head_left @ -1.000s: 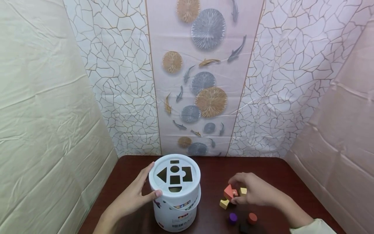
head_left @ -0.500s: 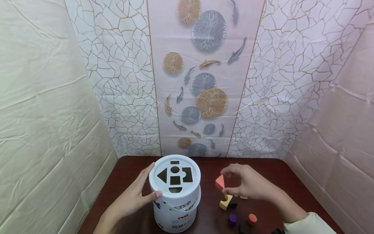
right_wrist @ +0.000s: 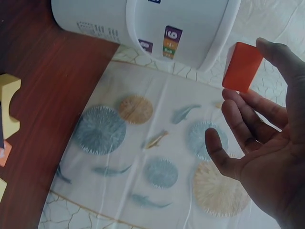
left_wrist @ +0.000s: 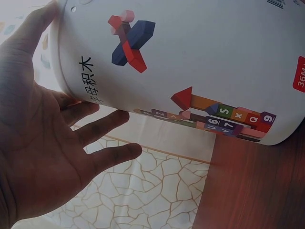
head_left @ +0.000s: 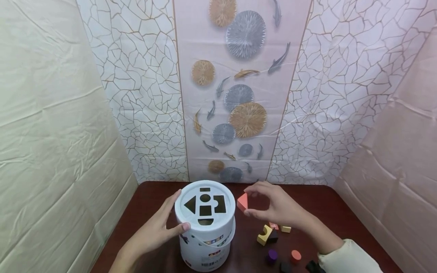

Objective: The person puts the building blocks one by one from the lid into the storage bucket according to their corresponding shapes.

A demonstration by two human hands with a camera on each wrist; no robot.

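Observation:
In the head view, a white bucket (head_left: 204, 242) stands upright on the table, its lid cut with several shaped holes. My left hand (head_left: 155, 227) touches the bucket's left side near the rim, thumb at the front and fingers spread fairly straight; the left wrist view shows this hand (left_wrist: 57, 148) against the printed wall. My right hand (head_left: 274, 203) pinches a red triangular block (head_left: 242, 202) between thumb and fingers, in the air just right of the lid. From the right wrist, a flat rectangular side of that block (right_wrist: 242, 67) shows.
Loose blocks lie right of the bucket: a yellow arch (head_left: 264, 236), a yellow block (head_left: 286, 229), a purple cylinder (head_left: 272, 255), a red cylinder (head_left: 295, 256) and several dark ones. The bucket's handle (head_left: 229, 237) hangs at its right. Patterned cloth walls (head_left: 143, 94) enclose the table.
My right hand has lifted the red triangular block off the pile and carried it left and up to the lid's right side. My left hand has stayed on the bucket.

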